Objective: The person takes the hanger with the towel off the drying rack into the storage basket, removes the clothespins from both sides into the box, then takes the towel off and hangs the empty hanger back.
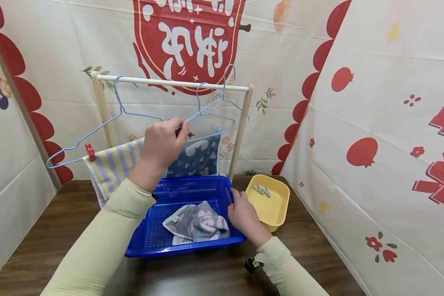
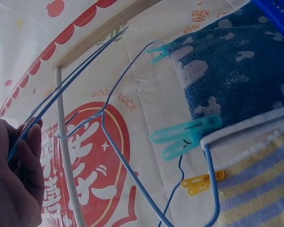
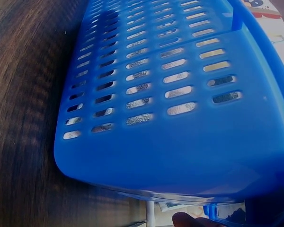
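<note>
My left hand (image 1: 163,139) grips a blue wire clothes hanger (image 1: 207,107) by one end, its hook up near the rail. In the left wrist view, the fingers (image 2: 34,142) curl round the hanger wires (image 2: 68,85). My right hand (image 1: 244,213) holds the right rim of a blue plastic basket (image 1: 148,250), which stands on the table. A crumpled grey and pink towel (image 1: 203,222) lies inside it. Only a dark fingertip (image 3: 184,218) shows at the bottom of the right wrist view, near the basket wall (image 3: 180,146).
From a rack rail (image 1: 170,82) hang a striped towel (image 1: 112,164) with a red clothespin (image 1: 90,152) and a dark blue towel (image 1: 197,158) with teal clothespins (image 2: 184,135). A yellow bin (image 1: 279,216) right of the basket holds grey clothespins (image 1: 260,190). Printed cloth walls (image 1: 355,102) enclose the table.
</note>
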